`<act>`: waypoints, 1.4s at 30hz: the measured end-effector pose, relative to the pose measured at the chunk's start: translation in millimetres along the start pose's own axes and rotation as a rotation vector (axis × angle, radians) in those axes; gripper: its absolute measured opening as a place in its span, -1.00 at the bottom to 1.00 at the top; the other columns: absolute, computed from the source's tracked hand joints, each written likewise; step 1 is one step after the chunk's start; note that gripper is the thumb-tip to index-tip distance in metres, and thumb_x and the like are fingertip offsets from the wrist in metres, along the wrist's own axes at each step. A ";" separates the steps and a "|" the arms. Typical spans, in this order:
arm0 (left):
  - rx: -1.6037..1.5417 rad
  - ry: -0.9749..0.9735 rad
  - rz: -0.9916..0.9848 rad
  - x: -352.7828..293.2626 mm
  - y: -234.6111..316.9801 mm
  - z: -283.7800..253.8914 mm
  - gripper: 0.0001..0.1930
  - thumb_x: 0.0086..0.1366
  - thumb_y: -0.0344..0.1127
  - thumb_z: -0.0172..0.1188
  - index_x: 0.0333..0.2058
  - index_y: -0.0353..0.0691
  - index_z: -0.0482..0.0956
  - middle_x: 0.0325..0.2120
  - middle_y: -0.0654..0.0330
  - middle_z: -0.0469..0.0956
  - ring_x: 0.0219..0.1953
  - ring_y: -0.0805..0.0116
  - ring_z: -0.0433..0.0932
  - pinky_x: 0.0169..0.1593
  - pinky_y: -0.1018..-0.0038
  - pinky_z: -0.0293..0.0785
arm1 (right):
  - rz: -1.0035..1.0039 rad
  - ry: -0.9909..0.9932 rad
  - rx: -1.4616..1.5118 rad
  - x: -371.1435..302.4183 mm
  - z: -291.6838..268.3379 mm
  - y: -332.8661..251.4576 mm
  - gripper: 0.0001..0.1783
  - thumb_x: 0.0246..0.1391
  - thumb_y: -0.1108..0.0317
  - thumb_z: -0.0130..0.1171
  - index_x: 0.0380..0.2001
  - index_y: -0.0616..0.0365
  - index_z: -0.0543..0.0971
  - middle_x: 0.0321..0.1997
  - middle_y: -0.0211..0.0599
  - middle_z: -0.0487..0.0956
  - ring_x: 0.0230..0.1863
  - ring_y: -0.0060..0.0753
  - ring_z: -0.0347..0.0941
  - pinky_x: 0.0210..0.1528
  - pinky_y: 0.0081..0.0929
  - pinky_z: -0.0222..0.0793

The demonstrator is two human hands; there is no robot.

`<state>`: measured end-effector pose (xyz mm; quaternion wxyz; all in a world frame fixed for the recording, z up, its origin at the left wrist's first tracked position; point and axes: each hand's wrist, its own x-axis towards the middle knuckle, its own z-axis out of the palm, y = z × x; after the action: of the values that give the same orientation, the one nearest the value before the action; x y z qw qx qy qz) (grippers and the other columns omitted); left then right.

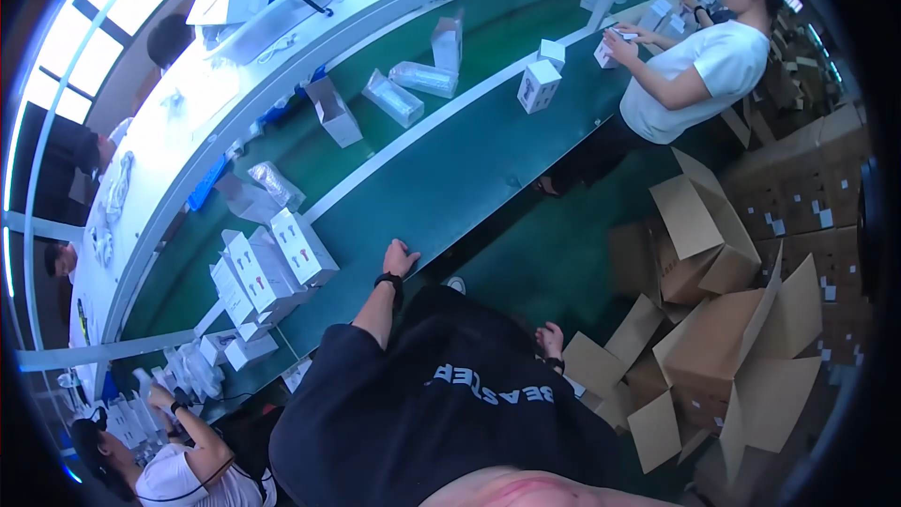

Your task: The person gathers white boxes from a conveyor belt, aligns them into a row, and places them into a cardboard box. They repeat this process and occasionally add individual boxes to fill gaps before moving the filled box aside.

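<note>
My left hand (401, 258) rests on the near edge of the green worktop (422, 197), its fingers loosely spread and holding nothing. A dark band circles that wrist. To its left stands a group of white printed boxes (302, 249), the nearest a short gap from my fingers. My right hand (551, 338) hangs low at my right side, apart from the worktop, with fingers loosely parted and nothing seen in them. Close to it, on the right, are the flaps of an open brown carton (601, 366).
Behind a pale rail, a green conveyor carries open white boxes (333, 113) and clear-wrapped packs (394, 99). A white box (539, 85) stands farther right. A co-worker (704, 75) handles a box there; another (178, 460) works at lower left. Large open cartons (713, 338) crowd the right.
</note>
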<state>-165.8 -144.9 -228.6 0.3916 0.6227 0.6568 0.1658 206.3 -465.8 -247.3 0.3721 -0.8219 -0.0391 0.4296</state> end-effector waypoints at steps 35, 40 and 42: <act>-0.249 -0.051 0.331 134.3 313.5 29.5 -0.19 0.19 -0.21 0.34 0.33 -0.20 0.11 0.08 -0.14 0.45 0.15 -0.12 0.43 0.18 0.17 0.40 | -0.987 -0.154 -1.035 273.5 168.5 -717.4 0.17 -0.16 -0.49 0.24 0.14 0.47 0.34 -0.02 0.33 0.57 0.06 0.27 0.50 0.15 -0.04 0.39; -0.315 0.080 0.410 171.9 371.4 42.3 0.12 -0.02 -0.07 0.53 0.39 -0.18 -0.03 0.28 -0.25 0.13 0.26 -0.22 0.30 0.28 0.17 0.35 | -1.066 -0.212 -1.085 159.0 183.8 -654.3 0.06 0.00 -0.41 0.15 0.15 0.45 0.31 -0.08 0.35 0.58 0.02 0.33 0.52 0.07 -0.08 0.44; -0.238 0.072 0.318 158.6 372.3 38.5 0.15 -0.07 -0.05 0.55 0.39 -0.19 -0.01 0.29 -0.26 0.10 0.24 -0.26 0.30 0.26 0.15 0.36 | -1.004 -0.238 -1.142 103.8 188.1 -632.7 0.06 0.01 -0.42 0.13 0.20 0.41 0.26 -0.10 0.36 0.58 0.01 0.33 0.52 0.05 -0.04 0.44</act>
<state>131.2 58.1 -39.3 0.4076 0.6616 0.5396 0.3240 294.8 138.4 24.0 0.0335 -0.7184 -0.6631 0.2077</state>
